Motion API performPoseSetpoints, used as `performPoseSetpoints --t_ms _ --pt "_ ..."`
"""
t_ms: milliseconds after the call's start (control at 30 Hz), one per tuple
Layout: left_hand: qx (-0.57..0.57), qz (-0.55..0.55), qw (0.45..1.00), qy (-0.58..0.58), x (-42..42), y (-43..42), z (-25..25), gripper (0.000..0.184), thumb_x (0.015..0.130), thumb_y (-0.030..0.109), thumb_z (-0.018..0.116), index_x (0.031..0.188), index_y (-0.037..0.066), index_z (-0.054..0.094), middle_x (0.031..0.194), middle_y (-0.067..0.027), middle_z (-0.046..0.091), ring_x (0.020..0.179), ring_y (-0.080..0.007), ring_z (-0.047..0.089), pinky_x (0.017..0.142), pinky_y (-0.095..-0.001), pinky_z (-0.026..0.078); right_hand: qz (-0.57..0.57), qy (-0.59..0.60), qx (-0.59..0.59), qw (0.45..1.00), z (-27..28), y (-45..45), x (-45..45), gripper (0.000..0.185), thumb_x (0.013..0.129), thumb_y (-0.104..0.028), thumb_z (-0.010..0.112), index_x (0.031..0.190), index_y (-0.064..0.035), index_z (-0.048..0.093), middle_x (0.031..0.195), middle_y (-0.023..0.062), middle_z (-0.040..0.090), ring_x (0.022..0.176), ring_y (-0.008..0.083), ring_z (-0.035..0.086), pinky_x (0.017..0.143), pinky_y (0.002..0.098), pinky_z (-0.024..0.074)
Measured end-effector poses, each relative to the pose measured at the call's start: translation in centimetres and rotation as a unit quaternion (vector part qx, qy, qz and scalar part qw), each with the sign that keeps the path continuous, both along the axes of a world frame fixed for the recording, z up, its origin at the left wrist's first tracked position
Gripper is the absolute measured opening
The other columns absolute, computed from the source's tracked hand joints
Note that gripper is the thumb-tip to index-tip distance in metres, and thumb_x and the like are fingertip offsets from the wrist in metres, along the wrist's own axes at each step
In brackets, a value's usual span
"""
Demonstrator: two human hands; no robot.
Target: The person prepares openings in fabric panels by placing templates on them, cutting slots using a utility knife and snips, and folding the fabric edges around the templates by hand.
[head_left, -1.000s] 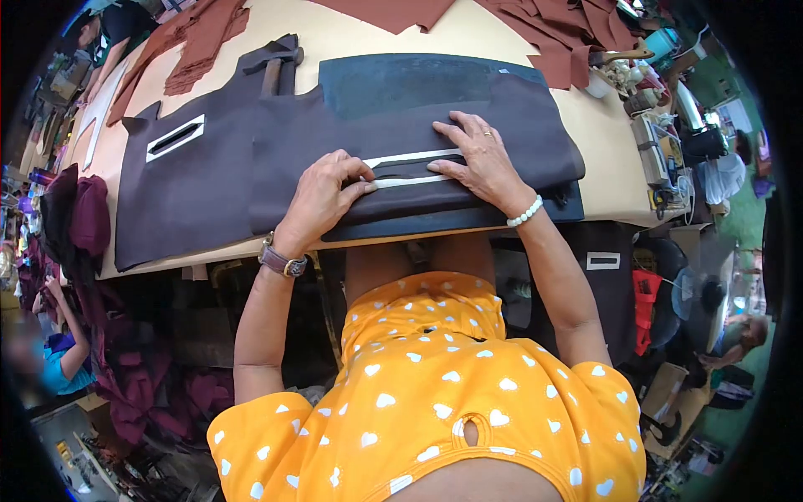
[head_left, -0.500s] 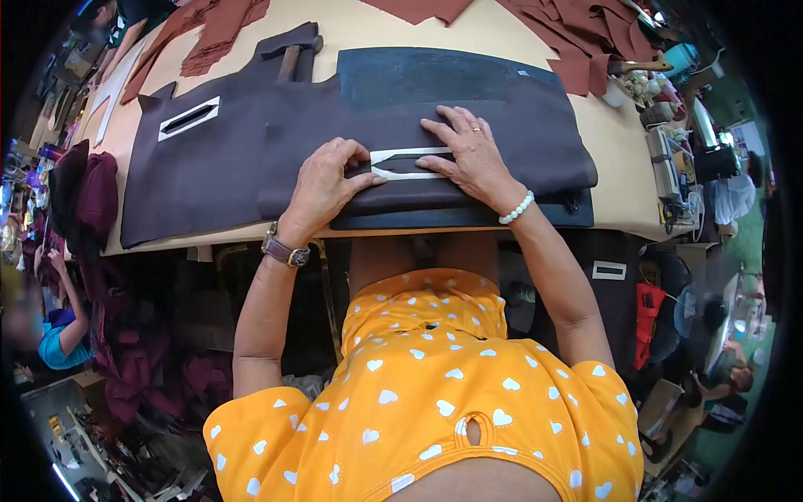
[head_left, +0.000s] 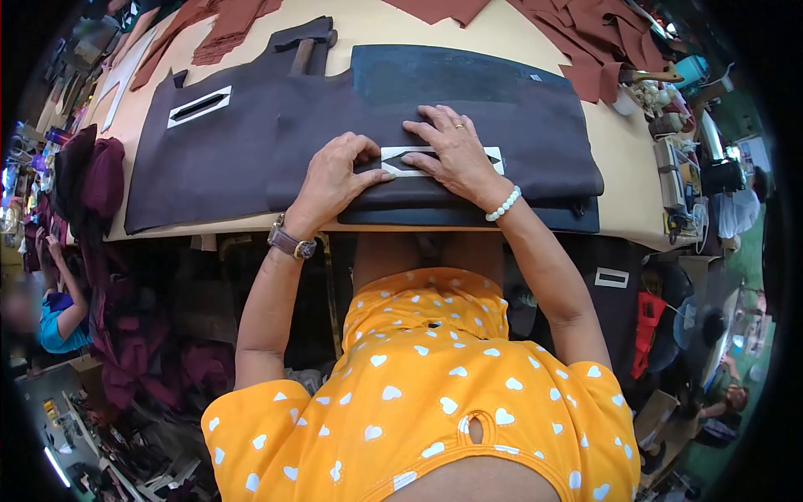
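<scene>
Dark brown leather (head_left: 226,171) lies across the table, partly over a dark board (head_left: 435,71). A white-edged slot (head_left: 495,157) runs across the leather under my hands. At its left end my left hand (head_left: 333,177) has thumb and forefinger bent around the edge, a small gap between their tips. My right hand (head_left: 456,159) rests on the slot's middle with its fingers spread and its thumb on the dark strip inside. Another white-edged slot (head_left: 199,107) shows at the leather's left part.
A hammer (head_left: 303,55) lies at the leather's back edge. Reddish-brown pieces (head_left: 590,42) cover the table's far side. A brush (head_left: 652,76) and a box-shaped device (head_left: 669,171) are at the right. Another person (head_left: 65,322) is at the far left.
My right hand has slid left along the slot, uncovering its right end. The slot's white edges now lie flatter and closer together. The view has shifted slightly.
</scene>
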State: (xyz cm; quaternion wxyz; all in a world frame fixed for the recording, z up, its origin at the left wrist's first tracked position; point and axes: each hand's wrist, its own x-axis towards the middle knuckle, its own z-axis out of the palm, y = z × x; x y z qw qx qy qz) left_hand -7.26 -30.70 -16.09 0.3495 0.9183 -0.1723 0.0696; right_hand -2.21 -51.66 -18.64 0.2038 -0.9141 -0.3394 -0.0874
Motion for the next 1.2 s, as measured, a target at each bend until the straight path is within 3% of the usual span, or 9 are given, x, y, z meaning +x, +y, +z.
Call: performPoseSetpoints --t_ms 267,367,633,733,1033,1100,1133,1167,1200 --pt "-0.003 -0.029 0.998 0.060 0.5 0.8 0.8 0.037 0.066 0.022 0.077 0.092 0.001 0.061 0.084 -0.0108 0.059 0.077 -0.0223 0.058 0.070 -0.0316 0.047 0.038 0.042 -0.005 0.998 2.1 0.4 0.2 0.058 0.072 -0.044 0.069 0.117 -0.0091 0.057 0.130 0.0144 0.044 0.124 0.0362 0.037 0.102 0.0489 0.0283" --pt "-0.003 -0.028 0.997 0.078 0.4 0.4 1.6 0.037 0.068 0.025 0.076 0.092 0.000 0.062 0.084 -0.0117 0.059 0.080 -0.0238 0.059 0.073 -0.0325 0.047 -0.040 0.033 0.072 0.996 2.9 -0.4 3.5 0.035 0.075 -0.031 0.066 0.101 -0.0081 0.064 0.112 0.0131 0.056 0.107 0.0313 0.051 0.092 0.0391 0.0406" --pt "0.120 0.368 0.906 -0.172 5.3 4.4 -0.5 0.049 0.073 0.034 0.071 0.105 -0.001 0.057 0.098 -0.0178 0.058 0.096 -0.0332 0.055 0.082 -0.0407 0.045 -0.050 0.035 0.257 0.964 0.9 0.0 6.9 0.015 0.080 -0.010 0.059 0.091 -0.0018 0.064 0.087 0.0123 0.061 0.072 0.0248 0.062 0.069 0.0343 0.0486" --pt "0.131 0.356 0.923 -0.059 6.3 6.7 -2.9 0.049 0.074 0.034 0.071 0.106 -0.001 0.057 0.102 -0.0184 0.058 0.096 -0.0340 0.055 0.082 -0.0412 0.045 -0.054 0.059 0.268 0.960 0.9 0.3 6.3 0.013 0.080 -0.008 0.059 0.090 -0.0011 0.064 0.086 0.0116 0.060 0.070 0.0238 0.062 0.066 0.0331 0.0488" --pt "0.114 0.313 0.898 -0.286 4.5 5.5 -2.8 0.022 0.085 0.013 0.057 0.102 0.000 0.062 0.094 -0.0146 0.065 0.089 -0.0281 0.061 0.081 -0.0339 0.046 -0.014 0.101 0.276 0.956 1.7 0.4 5.7 0.014 0.079 -0.003 0.059 0.092 -0.0007 0.064 0.091 0.0106 0.061 0.073 0.0220 0.063 0.069 0.0316 0.0500" --pt "-0.262 0.206 0.941 -0.061 3.0 5.0 -0.1 0.023 0.085 0.010 0.058 0.104 -0.002 0.062 0.099 -0.0080 0.064 0.092 -0.0177 0.058 0.083 -0.0300 0.043 -0.010 0.101 0.276 0.956 1.6 0.4 5.9 0.015 0.079 -0.004 0.059 0.094 -0.0009 0.063 0.092 0.0107 0.061 0.074 0.0220 0.063 0.070 0.0318 0.0502" --pt "-0.434 0.134 0.889 0.060 1.7 4.7 0.9 0.023 0.086 0.009 0.058 0.105 -0.002 0.061 0.101 -0.0046 0.063 0.094 -0.0125 0.057 0.084 -0.0280 0.042 -0.009 0.103 0.271 0.957 1.6 0.4 6.0 0.017 0.079 -0.007 0.061 0.095 -0.0012 0.064 0.093 0.0108 0.061 0.076 0.0225 0.062 0.071 0.0323 0.0499" --pt "-0.477 0.196 0.854 0.074 -0.7 4.2 1.5 0.026 0.088 0.013 0.056 0.108 -0.004 0.060 0.101 -0.0003 0.062 0.091 -0.0074 0.054 0.083 -0.0234 0.041 -0.007 0.106 0.266 0.958 1.7 0.4 5.9 0.019 0.079 -0.010 0.062 0.096 -0.0015 0.064 0.094 0.0109 0.061 0.078 0.0229 0.062 0.073 0.0328 0.0496" --pt "-0.482 0.062 0.858 0.166 -2.4 4.0 3.7 0.027 0.089 0.017 0.055 0.105 -0.004 0.061 0.098 -0.0012 0.063 0.089 -0.0087 0.055 0.083 -0.0230 0.042 -0.006 0.110 0.261 0.959 1.7 0.4 5.9 0.022 0.078 -0.014 0.064 0.097 -0.0018 0.064 0.095 0.0110 0.061 0.081 0.0234 0.062 0.074 0.0332 0.0493"
